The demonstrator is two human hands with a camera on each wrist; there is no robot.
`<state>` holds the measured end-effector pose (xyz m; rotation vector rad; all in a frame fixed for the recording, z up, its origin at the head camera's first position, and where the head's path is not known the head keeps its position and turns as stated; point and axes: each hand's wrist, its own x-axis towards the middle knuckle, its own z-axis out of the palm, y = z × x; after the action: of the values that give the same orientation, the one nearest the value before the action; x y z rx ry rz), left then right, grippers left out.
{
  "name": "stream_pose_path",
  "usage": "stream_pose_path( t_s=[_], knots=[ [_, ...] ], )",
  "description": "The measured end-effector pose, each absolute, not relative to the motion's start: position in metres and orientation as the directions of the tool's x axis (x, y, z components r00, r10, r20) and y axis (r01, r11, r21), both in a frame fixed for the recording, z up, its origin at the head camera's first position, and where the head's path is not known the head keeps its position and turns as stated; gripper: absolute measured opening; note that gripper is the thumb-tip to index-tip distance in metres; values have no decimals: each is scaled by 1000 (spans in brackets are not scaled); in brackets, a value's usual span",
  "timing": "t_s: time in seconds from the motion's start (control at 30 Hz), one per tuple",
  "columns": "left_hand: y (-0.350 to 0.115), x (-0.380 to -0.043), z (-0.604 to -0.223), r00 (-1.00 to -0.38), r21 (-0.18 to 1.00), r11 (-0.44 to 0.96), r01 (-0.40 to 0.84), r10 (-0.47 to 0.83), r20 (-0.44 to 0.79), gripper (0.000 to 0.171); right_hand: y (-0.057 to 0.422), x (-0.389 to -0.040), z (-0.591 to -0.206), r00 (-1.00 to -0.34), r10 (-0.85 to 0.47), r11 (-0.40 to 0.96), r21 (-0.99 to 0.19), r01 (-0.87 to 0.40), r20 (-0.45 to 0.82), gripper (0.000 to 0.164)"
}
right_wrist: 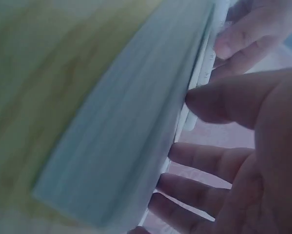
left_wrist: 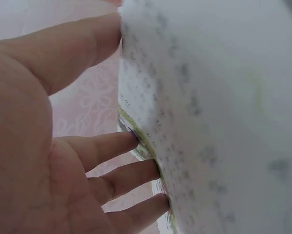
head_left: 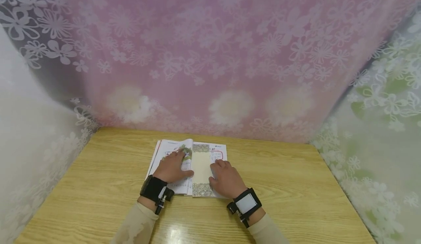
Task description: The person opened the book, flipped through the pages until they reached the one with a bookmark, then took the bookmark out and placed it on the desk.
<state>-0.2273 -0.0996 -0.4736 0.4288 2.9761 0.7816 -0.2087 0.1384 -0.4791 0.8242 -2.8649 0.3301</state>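
Observation:
An open book (head_left: 169, 145) with printed text and coloured pictures lies on the table. Across its right page, beside the fold, lies a long cream paper strip (head_left: 201, 167) with patterned bands at both ends. My left hand (head_left: 170, 167) rests on the left page, thumb stretched toward the fold. On the strip's right edge and the right page rests my right hand (head_left: 227, 179). The left wrist view shows straight, spread fingers (left_wrist: 131, 178) touching the printed page (left_wrist: 199, 83). Fingertips (right_wrist: 172, 192) touch the edge of the book's thick pages (right_wrist: 116, 136) in the right wrist view.
The book sits near the back middle of a wood-grain table (head_left: 283, 185). A pink flowered curtain (head_left: 204, 54) stands behind the table, with pale flowered sheets (head_left: 388, 127) along the sides. Both wrists wear black straps with small cameras.

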Motion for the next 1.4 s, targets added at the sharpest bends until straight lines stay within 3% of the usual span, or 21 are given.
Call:
stream_pose_path(
  t_s=[0.1,0.47,1.13,1.27,1.4],
  knots=[
    [-98,-226,-476,-962,462,850,251,271,25,82,141,-211,-483,-838,-505,833,-137,-536,208,31],
    [-96,-225,-480,-967,434,873,221,254,-19,81,142,-214,-484,-857,-488,854,-111,-508,163,42],
    [-96,-223,-478,-966,432,872,230,258,-7,78,139,-213,-486,-858,-479,852,-135,-505,188,49],
    [-97,-224,-480,-967,435,873,221,254,-17,79,130,-209,-482,-871,-468,860,-146,-488,151,59],
    [-97,-224,-478,-964,424,874,237,264,-6,78,118,-201,-474,-806,-583,793,-143,-592,103,67]
  ],
)
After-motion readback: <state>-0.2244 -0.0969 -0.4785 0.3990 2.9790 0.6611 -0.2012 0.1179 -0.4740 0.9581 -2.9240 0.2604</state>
